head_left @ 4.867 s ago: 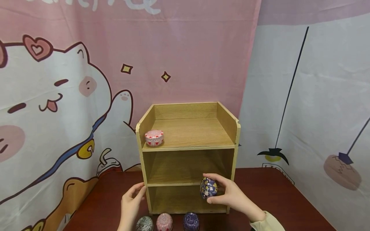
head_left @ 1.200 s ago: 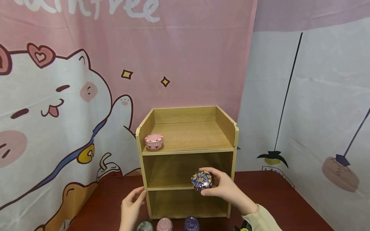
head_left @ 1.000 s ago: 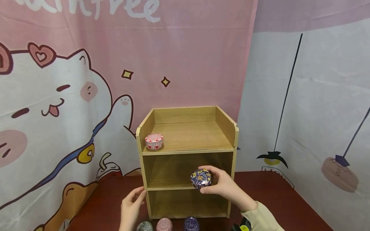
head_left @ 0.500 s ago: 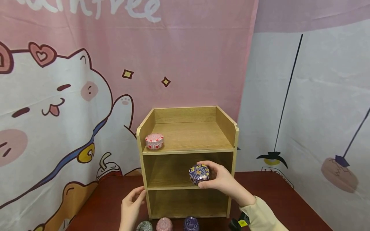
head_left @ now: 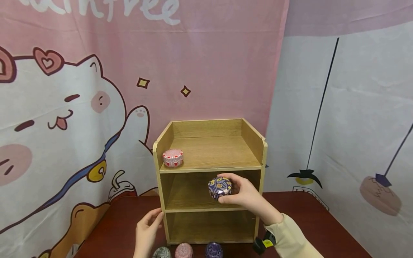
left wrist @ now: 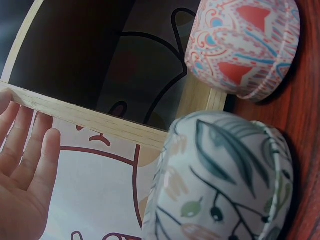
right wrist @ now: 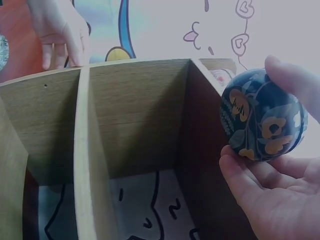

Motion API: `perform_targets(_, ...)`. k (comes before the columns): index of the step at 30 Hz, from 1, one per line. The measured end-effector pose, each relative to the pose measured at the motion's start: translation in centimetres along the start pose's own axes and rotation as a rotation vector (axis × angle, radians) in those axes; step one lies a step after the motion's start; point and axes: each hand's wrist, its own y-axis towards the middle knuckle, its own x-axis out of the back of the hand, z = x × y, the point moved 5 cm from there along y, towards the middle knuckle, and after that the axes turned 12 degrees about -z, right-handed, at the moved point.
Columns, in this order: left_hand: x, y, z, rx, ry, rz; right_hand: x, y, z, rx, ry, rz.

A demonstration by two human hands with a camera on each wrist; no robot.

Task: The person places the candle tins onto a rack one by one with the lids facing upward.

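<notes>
My right hand [head_left: 246,195] holds a dark blue tin [head_left: 219,188] with yellow flowers, pinched between thumb and fingers. The tin is in front of the middle compartment of a wooden shelf [head_left: 209,169], apart from the boards; the right wrist view shows its flowered side. At the shelf's left side, my left hand [head_left: 146,229] touches the outer board with fairly straight fingertips, also seen in the left wrist view. A pink and red tin [head_left: 173,158] stands at the left of the top shelf.
Along the shelf's foot stand a grey-green leaf-patterned tin [head_left: 162,252], a pink tin [head_left: 184,251] and a purple tin [head_left: 214,250], cut by the lower frame edge. The red-brown table [head_left: 300,222] carries everything. A printed cloth [head_left: 222,71] hangs behind.
My right hand has raised the blue tin from near the lower compartment to the middle one, moving left and tilting its lid into view. The left hand stays at the shelf's side.
</notes>
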Motion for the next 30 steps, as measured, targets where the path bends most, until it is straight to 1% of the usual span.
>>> perform_targets(2, -0.1, 0.4, 1.0, -0.006, -0.004, 0.000, -0.1, 0.2, 0.3, 0.008, 0.005, 0.000)
perform_targets(3, -0.1, 0.5, 1.2, -0.009, -0.009, -0.002, -0.1, 0.3, 0.5, 0.009, 0.009, 0.000)
perform_targets(7, -0.1, 0.4, 1.2, -0.021, -0.020, -0.006, 0.1, 0.5, 1.2, 0.016, 0.019, -0.002)
perform_targets(13, -0.1, 0.3, 1.1, -0.027, -0.032, -0.004, 0.5, 1.1, 2.2, 0.041, 0.005, -0.009)
perform_targets(18, -0.1, 0.3, 1.1, -0.017, -0.031, -0.011, 0.5, 1.7, 3.1, 0.057, -0.008, -0.007)
perform_targets(25, -0.1, 0.4, 1.3, 0.016, -0.010, -0.018, 0.4, 3.0, 5.0, 0.083, -0.007, -0.020)
perform_targets(30, -0.2, 0.3, 1.1, 0.012, -0.021, -0.005, 0.3, 4.2, 6.0, 0.104, -0.002, -0.036)
